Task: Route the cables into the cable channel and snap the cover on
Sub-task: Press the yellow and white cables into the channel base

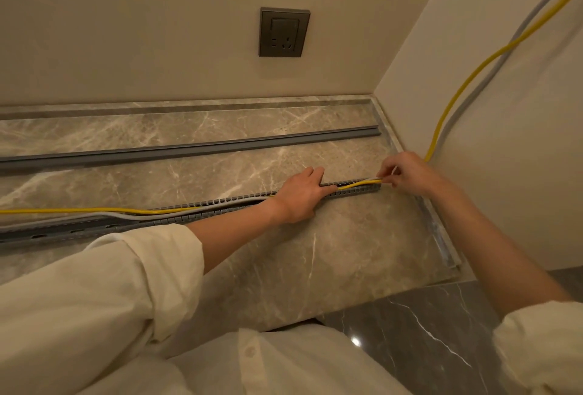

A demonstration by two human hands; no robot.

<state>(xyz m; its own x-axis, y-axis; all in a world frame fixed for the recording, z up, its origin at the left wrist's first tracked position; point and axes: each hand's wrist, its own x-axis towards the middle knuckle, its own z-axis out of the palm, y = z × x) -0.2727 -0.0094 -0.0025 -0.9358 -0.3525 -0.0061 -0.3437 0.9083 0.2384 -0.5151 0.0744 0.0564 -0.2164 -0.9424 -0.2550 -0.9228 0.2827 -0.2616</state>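
Observation:
A slotted grey cable channel (202,210) lies across the marble top from the left edge to near the right wall. A yellow cable (467,79) and a grey cable (511,56) come down the right wall and run along the channel; both leave it towards the left. My left hand (299,194) lies flat on the channel, fingers pressing on the cables. At the channel's right end my right hand (407,173) pinches both cables between fingers and thumb. The grey cover strip (189,150) lies loose on the marble behind the channel.
A dark wall socket (284,32) sits on the back wall above the counter. The marble top (331,252) ends at a raised rim on the right by the side wall. Darker marble floor (426,331) shows below the front edge.

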